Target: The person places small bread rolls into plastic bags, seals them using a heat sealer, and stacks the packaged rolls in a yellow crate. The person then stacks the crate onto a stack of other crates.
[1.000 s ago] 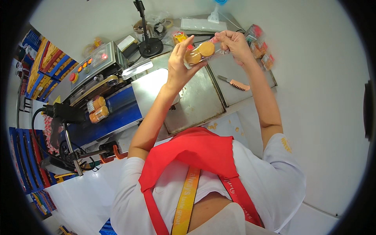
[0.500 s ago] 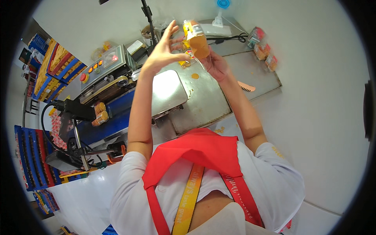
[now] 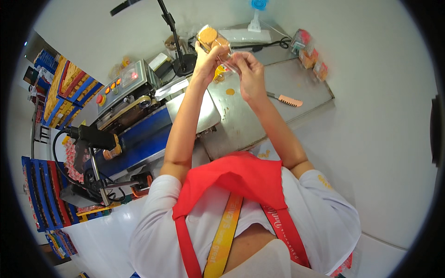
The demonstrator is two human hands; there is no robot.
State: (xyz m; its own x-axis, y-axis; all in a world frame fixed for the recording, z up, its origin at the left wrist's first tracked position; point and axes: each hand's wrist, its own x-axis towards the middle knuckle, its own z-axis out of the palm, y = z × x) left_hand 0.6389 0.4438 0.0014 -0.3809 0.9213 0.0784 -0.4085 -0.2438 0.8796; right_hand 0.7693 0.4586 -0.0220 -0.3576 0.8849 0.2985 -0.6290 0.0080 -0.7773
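Observation:
A clear packet of round golden biscuits (image 3: 207,34) is raised over the back of the steel worktop (image 3: 296,78). My left hand (image 3: 206,62) grips the packet from below, fingers closed round it. My right hand (image 3: 250,76) is closed at the packet's loose right end, pinching the clear wrap. Beneath and between my hands are a yellow packet (image 3: 219,72), partly hidden, and a single loose biscuit (image 3: 230,91). A knife with a peach comb-like grip (image 3: 290,100) lies to the right of my right wrist.
A sealing machine (image 3: 118,90) with a blue belt (image 3: 148,134) stands left. A black stand (image 3: 183,64), bagged goods (image 3: 307,58) along the right wall, a small blue fan (image 3: 258,4), stacked trays (image 3: 69,90) and a clamped black device (image 3: 88,136) surround the bench.
The packet has been turned and moved up and left. My left hand, open half a second ago, has closed on it; my right hand has shifted to the packet's wrap end.

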